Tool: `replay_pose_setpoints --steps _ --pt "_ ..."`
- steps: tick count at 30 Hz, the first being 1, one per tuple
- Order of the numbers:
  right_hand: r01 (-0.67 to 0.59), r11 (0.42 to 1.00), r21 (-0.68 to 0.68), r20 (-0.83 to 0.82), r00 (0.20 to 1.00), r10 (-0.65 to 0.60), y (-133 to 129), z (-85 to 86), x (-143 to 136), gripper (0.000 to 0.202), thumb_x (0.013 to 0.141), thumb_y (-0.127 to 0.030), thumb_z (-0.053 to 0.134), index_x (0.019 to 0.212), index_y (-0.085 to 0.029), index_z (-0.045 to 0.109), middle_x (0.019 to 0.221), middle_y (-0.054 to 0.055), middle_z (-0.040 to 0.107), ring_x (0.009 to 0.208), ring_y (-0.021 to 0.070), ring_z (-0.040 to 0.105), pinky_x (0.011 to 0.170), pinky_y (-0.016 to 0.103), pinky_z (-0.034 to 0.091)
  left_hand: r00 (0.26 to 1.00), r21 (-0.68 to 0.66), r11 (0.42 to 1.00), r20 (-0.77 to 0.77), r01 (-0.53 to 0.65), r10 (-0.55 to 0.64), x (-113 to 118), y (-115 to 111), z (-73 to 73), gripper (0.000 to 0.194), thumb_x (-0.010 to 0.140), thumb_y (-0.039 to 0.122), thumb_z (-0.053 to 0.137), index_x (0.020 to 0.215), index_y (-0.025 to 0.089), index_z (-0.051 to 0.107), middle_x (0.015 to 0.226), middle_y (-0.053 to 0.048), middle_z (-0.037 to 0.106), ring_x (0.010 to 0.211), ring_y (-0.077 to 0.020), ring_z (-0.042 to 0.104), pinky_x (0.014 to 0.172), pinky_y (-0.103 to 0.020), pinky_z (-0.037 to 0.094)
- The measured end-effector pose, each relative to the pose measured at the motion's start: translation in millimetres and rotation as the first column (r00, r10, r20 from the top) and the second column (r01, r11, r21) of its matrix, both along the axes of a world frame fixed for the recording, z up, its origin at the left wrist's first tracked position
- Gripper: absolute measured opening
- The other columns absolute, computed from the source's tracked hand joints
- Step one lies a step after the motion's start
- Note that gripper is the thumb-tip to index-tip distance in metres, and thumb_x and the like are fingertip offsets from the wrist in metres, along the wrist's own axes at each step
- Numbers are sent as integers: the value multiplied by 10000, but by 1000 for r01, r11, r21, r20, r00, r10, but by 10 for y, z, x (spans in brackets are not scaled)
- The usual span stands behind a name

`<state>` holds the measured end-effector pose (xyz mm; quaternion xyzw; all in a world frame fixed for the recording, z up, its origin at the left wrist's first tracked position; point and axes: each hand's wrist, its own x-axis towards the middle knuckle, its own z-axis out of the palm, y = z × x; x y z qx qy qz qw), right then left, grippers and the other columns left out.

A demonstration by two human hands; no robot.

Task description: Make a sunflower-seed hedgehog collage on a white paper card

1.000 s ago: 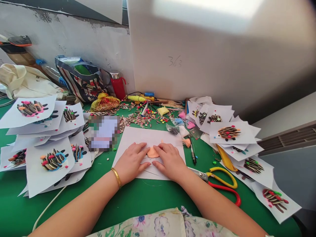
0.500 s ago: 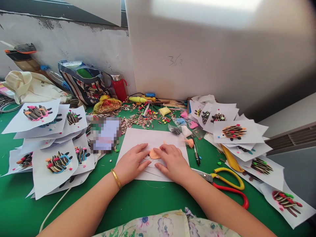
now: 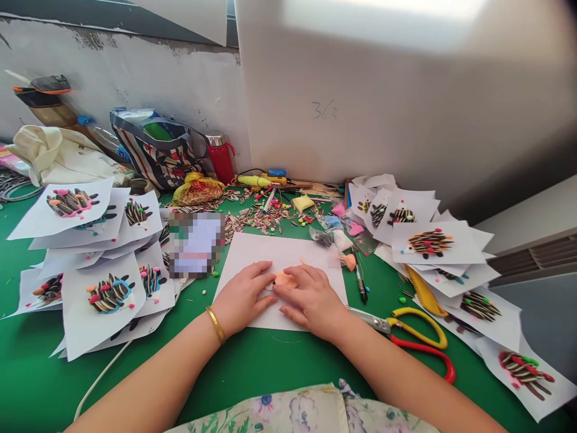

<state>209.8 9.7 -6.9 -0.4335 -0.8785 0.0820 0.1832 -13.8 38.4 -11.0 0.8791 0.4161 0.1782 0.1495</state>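
White paper point(image 3: 247, 246) lies on the green table between my forearms. On it is a flat patch of orange clay point(image 3: 283, 278), partly covered by my right hand. My left hand point(image 3: 246, 296) rests on the paper's left part, fingers apart, its fingertips beside the clay's left edge. My right hand point(image 3: 313, 300) has its fingers spread over the clay's right side, touching it. A small dark shape shows near the left fingertips.
Stacks of seed-decorated papers stand at left point(image 3: 103, 325) and right point(image 3: 451, 240). Scissors point(image 3: 419, 331) and a pen point(image 3: 360, 282) lie right of the paper. Scattered seeds point(image 3: 252, 222), clay packets and a red bottle point(image 3: 220, 159) are behind.
My right hand has shifted slightly left and covers more of the orange clay. My left hand has barely moved. The whole view has shifted a little.
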Motion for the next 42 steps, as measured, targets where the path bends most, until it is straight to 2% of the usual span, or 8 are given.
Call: replay_pose_setpoints --steps 10,16,25,33,36,42 --pt "47 999 16 5 999 -47 2 -11 -5 356 886 -400 615 1234 -326 626 1310 75 535 1216 277 438 1061 485 338 1000 -2 1000 -12 1 -1 -1 4 -4 380 809 261 706 1176 183 640 1382 -133 532 1257 -289 529 1072 -458 459" --pt "30 1000 4 -22 999 -30 4 7 -2 371 877 -382 629 1237 -293 627 1280 90 549 1187 274 456 1101 508 314 1000 -1 1000 9 13 -13 -20 4 -1 381 803 225 710 1174 173 637 1372 -137 539 1235 -277 546 1049 -434 482" --pt "-24 999 25 -15 1000 25 8 -19 0 395 857 -379 652 1242 -293 621 1330 88 527 1205 272 453 1124 531 295 999 33 999 13 36 -37 -26 4 -19 385 810 228 702 1191 205 646 1379 -143 527 1233 -300 545 1045 -474 479" --pt "9 1000 8 -33 999 -9 5 0 -10 381 887 -373 615 1258 -288 610 1303 82 543 1203 256 460 1140 501 289 1000 6 1000 30 8 -9 -26 5 -21 467 789 232 718 1236 199 586 1381 -120 537 1253 -276 533 1065 -456 468" --pt "20 1000 -23 -39 999 -21 -1 24 -18 416 873 -367 631 1278 -282 591 1328 81 527 1227 252 452 1151 488 279 999 -9 1000 32 1 0 -22 5 -17 481 786 229 716 1240 198 562 1381 -112 543 1263 -270 526 1074 -458 460" --pt "52 998 -39 -1 999 -52 4 -9 -57 503 853 -451 646 1324 -301 553 1434 99 441 1323 298 373 1109 509 319 999 -9 1000 41 -4 4 -19 0 -17 510 786 219 711 1262 196 530 1389 -115 534 1274 -265 517 1083 -456 451"
